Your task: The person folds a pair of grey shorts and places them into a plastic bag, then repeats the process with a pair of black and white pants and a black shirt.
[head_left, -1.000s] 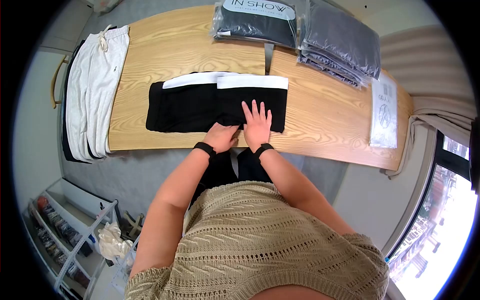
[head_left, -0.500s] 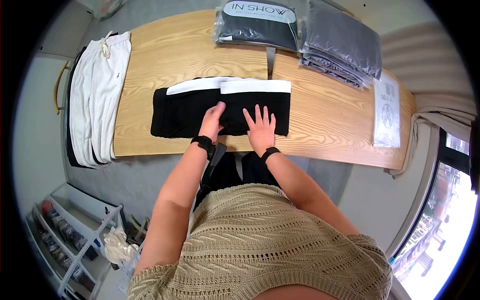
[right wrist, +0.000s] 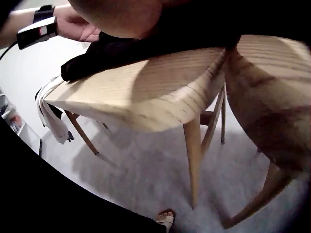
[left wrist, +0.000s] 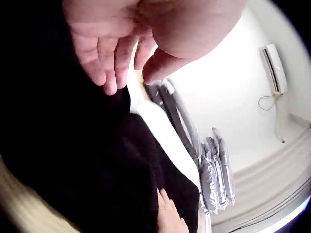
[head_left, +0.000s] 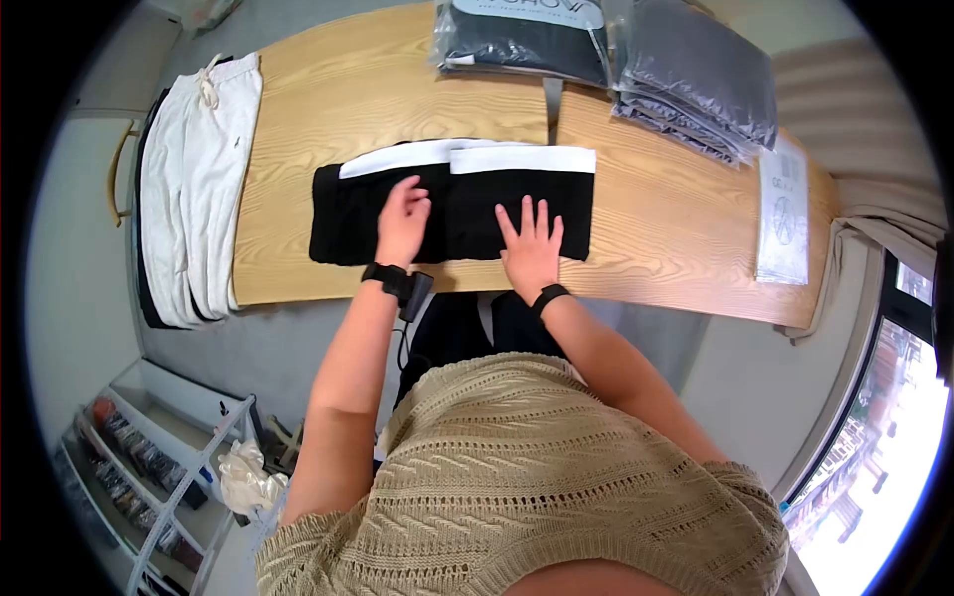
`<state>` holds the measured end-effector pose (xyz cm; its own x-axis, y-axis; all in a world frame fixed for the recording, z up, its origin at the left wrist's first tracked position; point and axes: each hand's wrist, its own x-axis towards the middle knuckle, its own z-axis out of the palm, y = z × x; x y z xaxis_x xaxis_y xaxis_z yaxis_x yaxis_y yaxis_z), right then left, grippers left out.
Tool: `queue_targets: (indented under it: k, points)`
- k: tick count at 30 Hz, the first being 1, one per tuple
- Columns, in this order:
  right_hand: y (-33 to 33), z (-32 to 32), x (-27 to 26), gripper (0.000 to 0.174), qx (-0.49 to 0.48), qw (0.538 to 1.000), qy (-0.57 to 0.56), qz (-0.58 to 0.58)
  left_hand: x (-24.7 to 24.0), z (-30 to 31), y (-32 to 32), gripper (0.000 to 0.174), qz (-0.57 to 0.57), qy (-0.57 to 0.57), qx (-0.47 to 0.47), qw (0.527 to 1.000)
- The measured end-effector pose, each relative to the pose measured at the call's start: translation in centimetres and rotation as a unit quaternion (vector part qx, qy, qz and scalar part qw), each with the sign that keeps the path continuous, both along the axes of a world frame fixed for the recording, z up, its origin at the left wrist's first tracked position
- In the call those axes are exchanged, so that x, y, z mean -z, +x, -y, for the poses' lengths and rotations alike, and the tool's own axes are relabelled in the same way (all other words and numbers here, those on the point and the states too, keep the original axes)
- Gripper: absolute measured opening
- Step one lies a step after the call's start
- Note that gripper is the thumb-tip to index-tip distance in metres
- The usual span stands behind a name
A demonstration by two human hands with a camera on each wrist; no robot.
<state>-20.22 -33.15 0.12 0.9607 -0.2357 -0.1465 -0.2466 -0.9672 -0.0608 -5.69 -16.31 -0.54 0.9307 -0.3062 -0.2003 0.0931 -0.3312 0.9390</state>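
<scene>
Black trousers point(head_left: 477, 214) with a broad white stripe lie folded on the wooden table point(head_left: 656, 228), the stripe along the far edge. My right hand point(head_left: 534, 243) rests on their right half with the fingers spread. Over the left half is my left hand point(head_left: 402, 223), its fingers loosely bent and holding nothing. In the left wrist view the left hand point(left wrist: 146, 34) hangs close over the black fabric point(left wrist: 97, 160), and the right hand point(left wrist: 170, 213) lies lower down on it. The right wrist view has part of the right hand point(right wrist: 121, 17) at the top.
Light grey sweatpants point(head_left: 194, 189) with a drawstring hang over the table's left end, dark fabric beneath. Bagged dark clothing point(head_left: 522, 45) and a stack of grey packed garments point(head_left: 696, 74) stand at the back. A flat plastic packet point(head_left: 783, 219) lies at the right.
My left hand has come up from the trousers' near edge and moved left over their left half. The right hand stays spread on the fabric.
</scene>
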Motion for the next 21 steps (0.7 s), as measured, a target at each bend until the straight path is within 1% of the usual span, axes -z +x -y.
queue_targets:
  k: [1,2,3,4,5,7,8,9,10,11,13,14,15,17,18,20,21]
  points:
    - [0.1,-0.2,-0.2,0.079,0.004,1.0,-0.002,-0.011,-1.0,-1.8,0.8,0.034,0.057,0.054,-0.02,0.997]
    - [0.2,-0.6,-0.5,0.08,0.004,1.0,-0.003,-0.008,-0.1,-4.4,2.0,0.034,0.132,0.106,-0.046,0.984]
    - [0.4,-0.9,-0.7,0.08,0.004,1.0,-0.006,-0.004,-1.4,-6.3,2.4,0.034,0.182,0.174,-0.084,0.964]
    - [0.6,-1.3,-0.9,0.08,-0.022,0.999,0.012,0.027,-2.2,-8.1,2.7,0.036,0.232,0.268,-0.112,0.928]
    - [0.9,-1.7,-0.6,0.078,-0.049,0.994,0.06,0.071,-2.2,-9.8,3.1,0.043,0.279,0.344,-0.125,0.888]
    - [1.6,-2.8,-0.4,0.077,-0.087,0.988,0.088,0.09,-1.1,-12.5,3.6,0.053,0.283,0.44,-0.125,0.843]
    - [2.0,-3.2,-0.3,0.073,-0.085,0.99,0.089,0.064,0.1,-13.6,4.0,0.053,0.285,0.442,-0.124,0.842]
    - [2.4,-3.4,0.1,0.073,-0.084,0.99,0.09,0.065,1.0,-14.4,4.4,0.057,0.198,0.382,-0.109,0.896]
    - [2.7,-3.5,0.4,0.071,-0.076,0.993,0.077,0.049,2.1,-15.2,4.8,0.06,0.108,0.318,-0.092,0.938]
    - [2.9,-3.6,0.6,0.069,-0.068,0.995,0.063,0.032,2.0,-15.3,5.2,0.06,0.108,0.319,-0.09,0.937]
    - [3.1,-3.9,0.8,0.066,-0.058,0.996,0.062,0.021,1.9,-15.2,5.8,0.064,-0.01,0.26,-0.053,0.964]
    - [3.1,-4.0,0.8,0.065,-0.056,0.996,0.065,0.024,1.7,-15.1,6.0,0.06,-0.032,0.257,-0.065,0.964]
    - [3.1,-4.0,0.9,0.065,-0.053,0.996,0.067,0.027,1.3,-15.2,6.4,0.06,-0.03,0.257,-0.062,0.964]
    - [3.2,-4.0,0.8,0.065,-0.052,0.996,0.062,0.032,0.4,-15.5,7.2,0.051,-0.168,0.203,-0.017,0.964]
    - [3.1,-4.0,0.8,0.065,-0.054,0.996,0.059,0.032,-0.7,-15.2,7.2,0.051,-0.167,0.203,-0.016,0.965]
    - [3.1,-4.0,0.7,0.065,-0.052,0.996,0.056,0.033,-3.3,-14.6,6.9,0.044,-0.184,0.054,-0.027,0.981]
    - [3.2,-4.0,0.7,0.065,-0.055,0.996,0.058,0.031,-4.6,-14.3,7.1,0.037,-0.228,-0.005,-0.025,0.973]
